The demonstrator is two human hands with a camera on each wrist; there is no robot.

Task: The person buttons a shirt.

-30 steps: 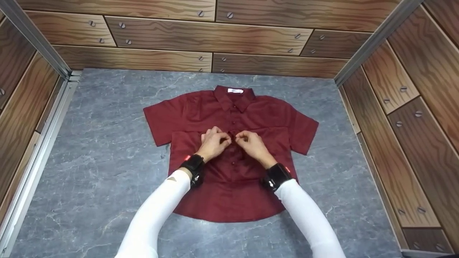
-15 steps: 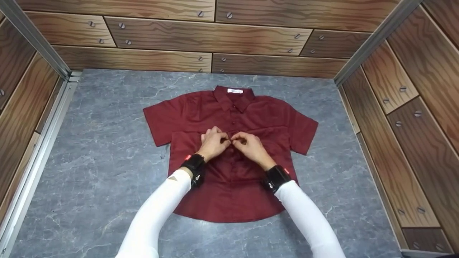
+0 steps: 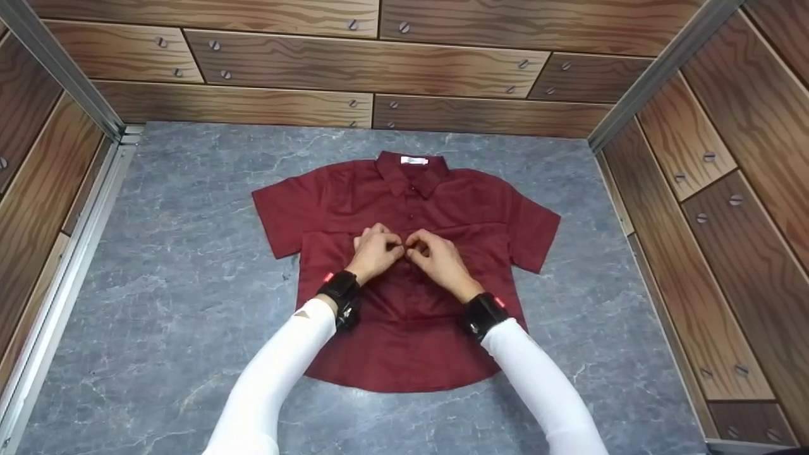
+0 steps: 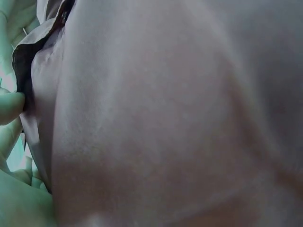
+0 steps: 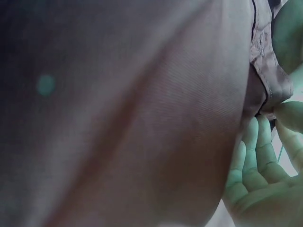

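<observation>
A dark red short-sleeved button-up shirt (image 3: 411, 354) lies front side up, its collar at the far end. Both hands meet at its front button strip, around chest height. My left hand (image 3: 377, 251) pinches the strip's edge between thumb and forefinger, the other fingers spread over the cloth. Opposite it, nearly fingertip to fingertip, my right hand (image 3: 440, 258) pinches at the same strip. In the right wrist view, the stitched button strip (image 5: 272, 78) is lifted and folded between fingers. The left wrist view shows the raised cloth edge (image 4: 21, 61) gripped too. The button between the fingertips is hidden.
Small buttons run up the strip toward the collar (image 3: 395, 180), which has a white label (image 3: 414, 160) inside. The shirt rests on a grey marbled tabletop (image 3: 189, 303). Wood-patterned panels (image 3: 284, 63) wall in the back and both sides, with metal rails (image 3: 69, 272) along the corners.
My right hand has moved slightly left, closing the gap to the left fingertips at the button strip. The left hand and the shirt's outline have stayed nearly the same.
</observation>
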